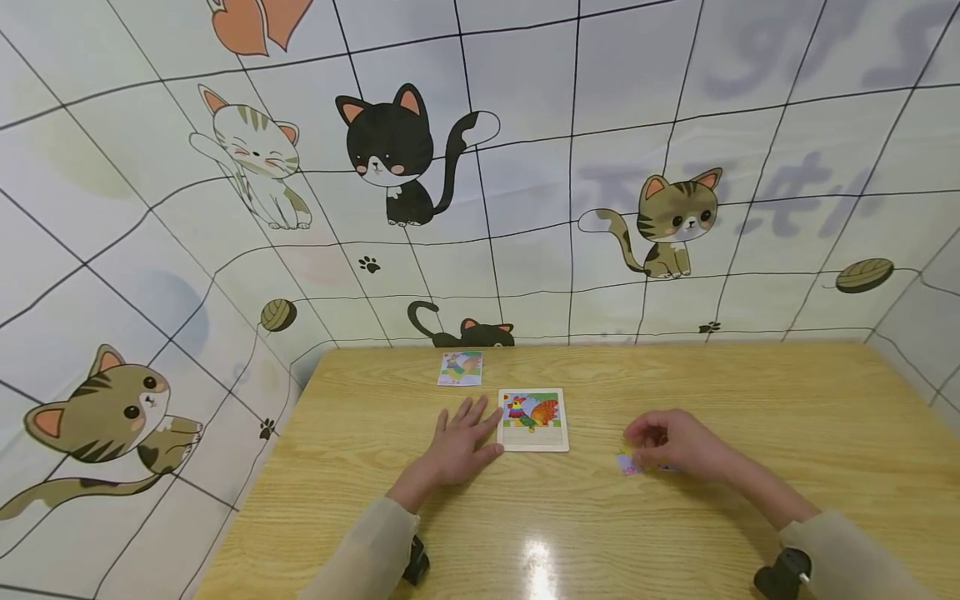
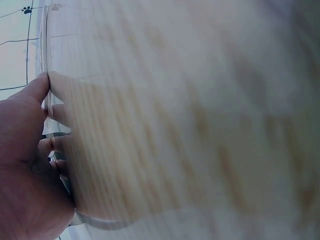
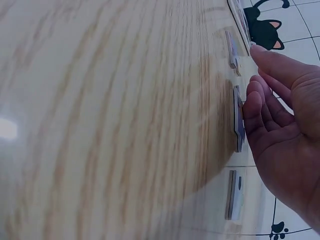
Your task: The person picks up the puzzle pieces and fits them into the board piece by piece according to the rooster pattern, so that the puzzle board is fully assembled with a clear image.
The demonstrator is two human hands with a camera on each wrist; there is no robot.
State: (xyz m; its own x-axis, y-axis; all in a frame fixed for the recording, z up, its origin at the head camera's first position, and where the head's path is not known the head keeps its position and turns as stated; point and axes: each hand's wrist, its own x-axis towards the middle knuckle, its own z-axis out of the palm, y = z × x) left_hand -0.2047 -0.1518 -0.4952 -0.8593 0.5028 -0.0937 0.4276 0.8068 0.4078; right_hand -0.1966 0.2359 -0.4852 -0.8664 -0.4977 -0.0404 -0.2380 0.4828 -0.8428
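Note:
My left hand (image 1: 460,446) lies flat on the table with fingers spread, its thumb and index fingertip at the left edge of a square jigsaw tray (image 1: 517,437). A rooster picture fills the tray's upper part; a plain strip shows below. To the tray's right, my right hand (image 1: 675,443) hovers low over loose puzzle pieces (image 1: 628,464), fingers loosely bent. In the right wrist view, its fingertips are close to the middle puzzle piece (image 3: 238,120), and a gap separates them from the thumb. Whether they touch that piece is unclear. Other pieces are partly hidden beneath this hand.
A small rooster picture card (image 1: 460,368) lies near the table's back edge, behind the tray. The wooden table (image 1: 600,533) meets a cat-patterned wall covering (image 1: 532,183) at the back. Two more puzzle pieces flank the middle one in the right wrist view.

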